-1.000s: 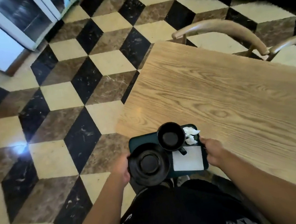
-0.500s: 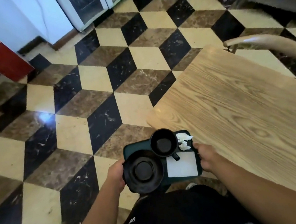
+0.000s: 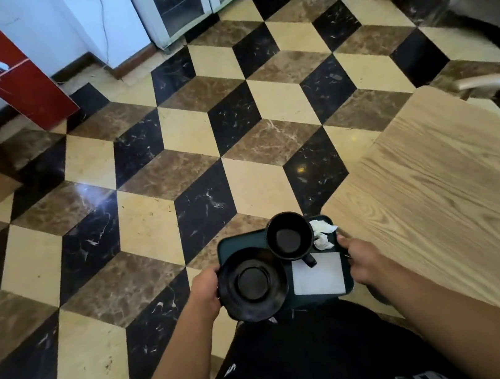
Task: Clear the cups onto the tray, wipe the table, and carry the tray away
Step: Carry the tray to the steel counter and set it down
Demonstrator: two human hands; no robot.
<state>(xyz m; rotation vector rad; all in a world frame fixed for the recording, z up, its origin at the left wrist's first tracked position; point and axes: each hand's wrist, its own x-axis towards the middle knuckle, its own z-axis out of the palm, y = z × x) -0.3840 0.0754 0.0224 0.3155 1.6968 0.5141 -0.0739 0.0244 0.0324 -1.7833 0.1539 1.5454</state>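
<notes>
Turning left, table [image 3: 437, 193] swung aside; my left hand [image 3: 203, 288] and right hand [image 3: 361, 258] grip the dark green tray [image 3: 237, 243] level, steadying the black ceramic cup [image 3: 288, 236].

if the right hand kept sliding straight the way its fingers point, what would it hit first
The right hand grips the tray at its right edge, fingers pointing inward. Likely first contact is the flat white napkin, with the crumpled tissue just beyond; depth is hard to judge.
</notes>
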